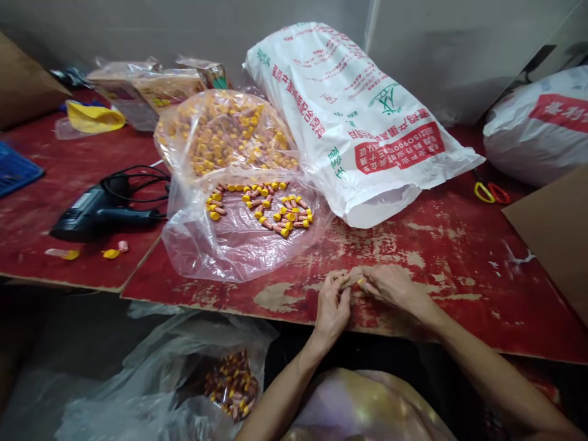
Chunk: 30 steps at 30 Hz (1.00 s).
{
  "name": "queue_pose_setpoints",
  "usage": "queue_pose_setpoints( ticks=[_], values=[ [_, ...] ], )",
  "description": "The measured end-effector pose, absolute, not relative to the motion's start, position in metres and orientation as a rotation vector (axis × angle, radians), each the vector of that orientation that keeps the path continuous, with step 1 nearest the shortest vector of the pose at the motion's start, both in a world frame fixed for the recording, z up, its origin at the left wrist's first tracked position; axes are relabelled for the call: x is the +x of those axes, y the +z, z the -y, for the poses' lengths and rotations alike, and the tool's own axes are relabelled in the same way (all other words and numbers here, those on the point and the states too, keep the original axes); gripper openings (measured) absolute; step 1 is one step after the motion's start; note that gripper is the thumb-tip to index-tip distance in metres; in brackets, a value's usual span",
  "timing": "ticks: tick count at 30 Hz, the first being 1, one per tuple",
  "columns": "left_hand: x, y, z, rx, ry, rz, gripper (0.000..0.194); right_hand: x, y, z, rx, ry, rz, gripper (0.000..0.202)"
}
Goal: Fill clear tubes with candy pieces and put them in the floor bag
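Above the table's front edge, my left hand (331,307) and my right hand (392,286) are close together, fingertips facing each other. The right fingers pinch a small piece with a yellow end (361,282), mostly covered by the fingers. My left fingers are closed too, but what they grip is too small and blurred to name. Beyond them lies an open clear plastic bag (225,251), with several small yellow-capped tubes (289,215), reddish-brown in the body, on its spread mouth. Many more such pieces fill the bag behind (229,131).
A white printed sack (349,116) leans behind the bag. To the left lie a dark heat gun (98,211) with its cord and a blue crate (18,168). Scissors (491,193) and a cardboard box (555,239) are at right. Below the worn red table (459,269), another plastic bag (151,392) holds capped pieces.
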<state>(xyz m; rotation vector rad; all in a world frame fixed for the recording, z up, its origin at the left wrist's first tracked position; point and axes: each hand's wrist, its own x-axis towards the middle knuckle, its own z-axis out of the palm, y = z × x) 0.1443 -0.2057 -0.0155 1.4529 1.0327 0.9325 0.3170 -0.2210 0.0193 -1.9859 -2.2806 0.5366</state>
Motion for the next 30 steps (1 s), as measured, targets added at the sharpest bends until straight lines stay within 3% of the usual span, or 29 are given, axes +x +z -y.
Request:
queue_pose_setpoints(
  ticks=[3, 11, 15, 19, 24, 30],
  values=[
    [0.141, -0.017, 0.199, 1.389, 0.967, -1.112, 0.029, 0.314, 0.022, 0.213, -2.04, 0.368, 2.423, 0.015],
    [0.128, -0.009, 0.182, 1.558, 1.064, -1.206, 0.022, 0.315, 0.014, 0.205, -1.829, 0.473, 2.378, 0.023],
    [0.102, 0.001, 0.139, 1.904, 1.218, -1.517, 0.024, 0.331, -0.008, 0.206, -1.79, 0.055, 2.17, 0.026],
    [0.086, 0.002, 0.081, 2.153, 0.943, -1.944, 0.029, 0.345, -0.013, 0.18, -1.768, -0.188, 2.059, 0.027],
    [0.086, -0.009, 0.046, 2.301, 0.556, -2.052, 0.026, 0.389, 0.008, 0.092, -2.141, -0.139, 1.562, 0.026],
    [0.071, -0.019, 0.051, 2.084, 0.899, -1.867, 0.019, 0.417, 0.007, 0.026, -2.138, 0.033, 1.533, 0.023]
  ],
)
